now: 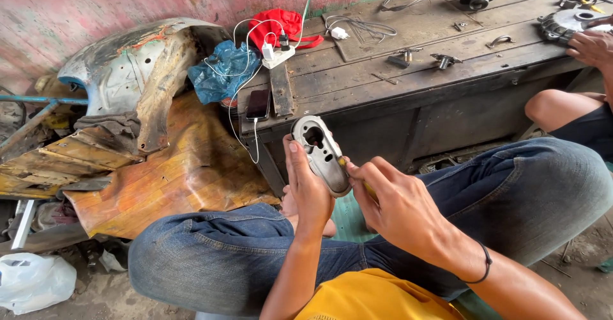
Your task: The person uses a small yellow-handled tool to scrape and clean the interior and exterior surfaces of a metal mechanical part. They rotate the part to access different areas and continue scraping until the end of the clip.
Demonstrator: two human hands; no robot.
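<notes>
Grey cast metal, dull and smeared with grime, makes up the small cover plate point(321, 154) that the person holds upright over their lap, near the middle of the head view and just in front of the dark wooden workbench point(408, 81). The left hand point(306, 189) wraps the plate's near-left edge, thumb pressed up its face and fingers curled behind, so the grip is closed firmly on the plate. The right hand point(399, 211) pinches a thin yellow-handled tool point(345, 163) between thumb and forefinger, its tip touching the plate's right edge.

The plate looks stiff and fairly light for its size, judging by the easy one-handed hold; it will not bend, but the oily film could make it slippery. Its rim seems the soundest place to hold, clear of the keyhole-shaped opening and the small bolt holes.

Much stays hidden. The plate's back face is turned away, the left fingers behind it cannot be seen, and most of the tool is buried in the right palm, so its kind is hard to tell. On the far right another person's hand point(590, 45) rests on a round metal part point(565, 23), cut off by the frame edge. To the left, a black phone point(258, 105) lies on the bench corner on a white charging cable point(246, 84), beside rusted body panels point(147, 135).
</notes>
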